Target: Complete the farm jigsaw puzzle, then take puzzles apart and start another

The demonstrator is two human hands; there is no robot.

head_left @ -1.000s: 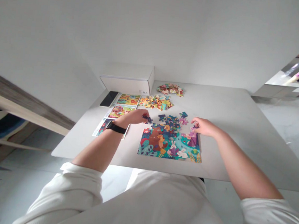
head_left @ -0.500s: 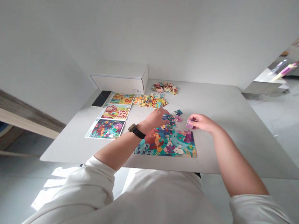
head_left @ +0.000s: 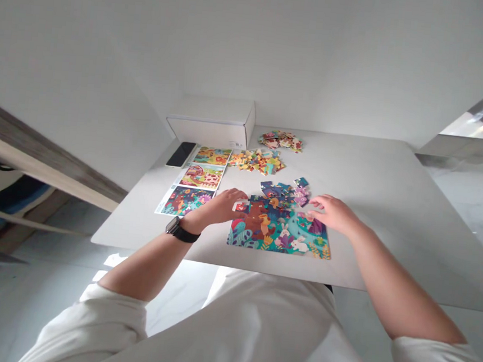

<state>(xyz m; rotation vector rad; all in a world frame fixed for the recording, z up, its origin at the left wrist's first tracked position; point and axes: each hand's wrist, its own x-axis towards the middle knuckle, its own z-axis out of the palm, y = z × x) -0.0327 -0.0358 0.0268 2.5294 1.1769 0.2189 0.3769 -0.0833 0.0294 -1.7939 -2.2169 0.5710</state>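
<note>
A partly built colourful jigsaw puzzle (head_left: 279, 232) with a bear and rabbits lies on the grey table (head_left: 383, 204) in front of me. My left hand (head_left: 222, 204), with a black watch on the wrist, rests at the puzzle's upper left corner, fingers curled on a piece there. My right hand (head_left: 332, 211) lies at the puzzle's upper right corner, fingers bent down onto the pieces. Loose blue and purple pieces (head_left: 285, 191) sit just beyond the puzzle, between my hands.
Two more heaps of loose pieces (head_left: 258, 161) (head_left: 281, 140) lie farther back. Three picture cards (head_left: 199, 180) line the left side, with a black phone (head_left: 181, 154) and a white box (head_left: 212, 125) behind them. A wall runs behind the table.
My left hand drew back from the loose pieces to the puzzle's upper left corner. My right hand came down from holding a piece in the air onto the puzzle's upper right corner.
</note>
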